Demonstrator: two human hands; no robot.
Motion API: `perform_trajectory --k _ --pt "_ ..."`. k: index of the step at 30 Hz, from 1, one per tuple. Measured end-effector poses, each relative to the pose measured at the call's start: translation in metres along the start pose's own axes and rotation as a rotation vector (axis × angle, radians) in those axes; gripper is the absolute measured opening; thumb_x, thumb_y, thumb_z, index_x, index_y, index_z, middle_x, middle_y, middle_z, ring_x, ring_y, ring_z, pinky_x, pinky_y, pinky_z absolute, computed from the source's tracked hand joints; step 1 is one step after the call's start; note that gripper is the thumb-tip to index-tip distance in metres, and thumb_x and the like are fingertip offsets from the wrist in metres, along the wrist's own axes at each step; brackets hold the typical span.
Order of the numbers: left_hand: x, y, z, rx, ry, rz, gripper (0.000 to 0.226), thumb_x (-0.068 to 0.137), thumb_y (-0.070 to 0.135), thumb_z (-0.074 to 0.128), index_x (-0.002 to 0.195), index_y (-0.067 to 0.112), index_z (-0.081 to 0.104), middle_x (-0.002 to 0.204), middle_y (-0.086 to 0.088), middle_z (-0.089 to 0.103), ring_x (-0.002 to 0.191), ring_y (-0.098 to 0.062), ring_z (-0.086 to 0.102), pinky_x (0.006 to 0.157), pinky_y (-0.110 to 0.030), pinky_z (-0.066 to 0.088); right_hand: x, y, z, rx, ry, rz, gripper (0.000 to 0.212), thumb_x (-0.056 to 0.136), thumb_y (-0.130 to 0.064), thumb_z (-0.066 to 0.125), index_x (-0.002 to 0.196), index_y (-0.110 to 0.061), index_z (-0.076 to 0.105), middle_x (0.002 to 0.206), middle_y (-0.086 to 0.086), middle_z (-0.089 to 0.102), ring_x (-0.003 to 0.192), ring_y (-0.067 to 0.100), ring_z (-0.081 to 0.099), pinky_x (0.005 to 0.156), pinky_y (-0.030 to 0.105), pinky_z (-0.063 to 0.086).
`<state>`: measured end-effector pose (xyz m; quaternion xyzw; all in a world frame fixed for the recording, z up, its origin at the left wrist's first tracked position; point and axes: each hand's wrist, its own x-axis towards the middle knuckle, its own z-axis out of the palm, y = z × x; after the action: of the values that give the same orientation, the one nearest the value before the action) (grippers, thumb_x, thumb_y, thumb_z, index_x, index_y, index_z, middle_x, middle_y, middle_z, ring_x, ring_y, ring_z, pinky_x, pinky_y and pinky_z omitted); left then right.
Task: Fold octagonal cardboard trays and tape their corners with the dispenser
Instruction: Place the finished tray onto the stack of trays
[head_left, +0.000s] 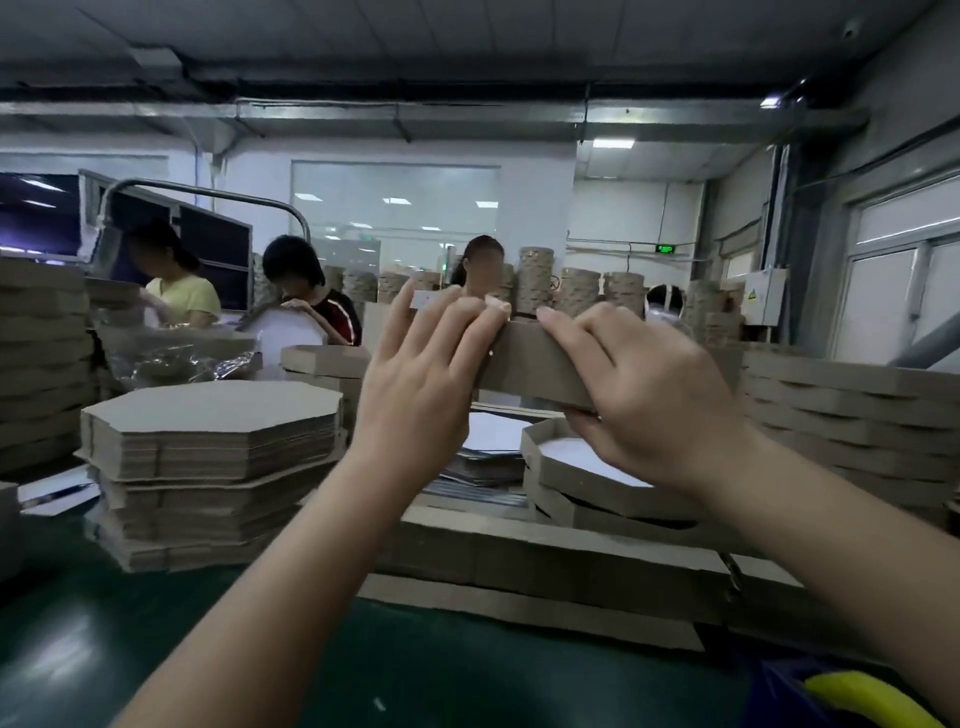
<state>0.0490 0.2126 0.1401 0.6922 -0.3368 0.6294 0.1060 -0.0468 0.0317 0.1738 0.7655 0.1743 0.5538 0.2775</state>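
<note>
I hold a brown cardboard tray up at chest height, tilted on edge so one side wall faces me. My left hand presses its fingers over the wall's top left corner. My right hand grips the wall from the right, fingers over the top and thumb under the bottom edge. A blue tape dispenser with a yellow part lies at the bottom right on the green table, apart from both hands. The rest of the held tray is hidden behind my hands.
A tall stack of flat octagonal blanks stands at the left. Folded trays and long cardboard pieces lie ahead. Stacked trays rise at the right. Three persons work across the table, with tape rolls behind.
</note>
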Motion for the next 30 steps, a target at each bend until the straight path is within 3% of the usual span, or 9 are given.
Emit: perform_trajectory --k 6,10,14,19,24,27,30 --pt "-0.006 0.014 0.092 -0.196 -0.172 -0.305 0.072 0.083 -0.001 0.064 0.147 0.016 0.038 0.156 -0.008 0.03 0.148 -0.03 0.018 0.118 -0.054 0.019 -0.027 0.02 0.095 -0.058 -0.101 0.055 0.076 0.06 -0.026 0.085 0.124 0.005 0.06 0.093 0.016 0.064 0.074 0.032 0.061 0.055 0.034 0.047" --pt "-0.032 0.013 0.141 -0.358 -0.101 -0.427 0.049 0.081 0.003 0.071 0.127 0.01 0.059 0.139 -0.011 0.054 0.13 -0.031 0.049 0.098 -0.047 0.048 -0.05 0.039 0.155 -0.112 -0.189 0.046 0.072 0.06 -0.019 0.083 0.124 0.005 0.06 0.097 0.016 0.065 0.079 0.032 0.064 0.055 0.034 0.048" --pt "-0.057 0.005 0.178 -0.408 -0.104 -0.495 0.029 0.088 0.019 0.067 0.117 0.021 0.067 0.119 0.005 0.064 0.106 -0.019 0.061 0.071 -0.03 0.049 -0.063 0.055 0.209 -0.215 -0.277 0.012 0.071 0.059 -0.018 0.083 0.123 0.003 0.062 0.093 0.014 0.065 0.077 0.029 0.064 0.055 0.031 0.047" --pt "-0.072 -0.008 0.205 -0.488 -0.176 -0.637 0.026 0.095 0.032 0.054 0.12 0.031 0.061 0.113 0.016 0.061 0.096 -0.009 0.057 0.07 -0.028 0.047 -0.062 0.051 0.274 -0.324 -0.403 0.066 0.073 0.052 -0.019 0.085 0.119 0.002 0.064 0.091 0.013 0.064 0.076 0.028 0.064 0.055 0.029 0.047" --pt "-0.069 -0.004 0.204 -0.573 -0.193 -0.622 0.025 0.094 0.031 0.053 0.118 0.03 0.062 0.105 0.018 0.062 0.093 -0.009 0.059 0.073 -0.038 0.053 -0.069 0.024 0.329 -0.331 -0.626 0.142 0.067 0.078 -0.025 0.069 0.137 -0.004 0.045 0.115 0.008 0.056 0.095 0.022 0.061 0.064 0.029 0.043" --pt "-0.068 -0.003 0.203 -0.589 -0.187 -0.622 0.023 0.095 0.028 0.054 0.115 0.029 0.064 0.102 0.017 0.064 0.091 -0.008 0.059 0.073 -0.036 0.053 -0.079 0.018 0.336 -0.386 -0.68 0.124 0.061 0.073 -0.024 0.072 0.129 -0.007 0.055 0.105 0.005 0.061 0.084 0.02 0.062 0.056 0.028 0.04" --pt "-0.068 0.0 0.203 -0.614 -0.181 -0.615 0.02 0.095 0.026 0.055 0.113 0.027 0.065 0.1 0.016 0.064 0.09 -0.008 0.059 0.073 -0.038 0.054 -0.083 0.026 0.336 -0.389 -0.687 0.096 0.062 0.077 -0.019 0.067 0.134 -0.002 0.051 0.109 0.01 0.061 0.086 0.024 0.063 0.057 0.03 0.043"
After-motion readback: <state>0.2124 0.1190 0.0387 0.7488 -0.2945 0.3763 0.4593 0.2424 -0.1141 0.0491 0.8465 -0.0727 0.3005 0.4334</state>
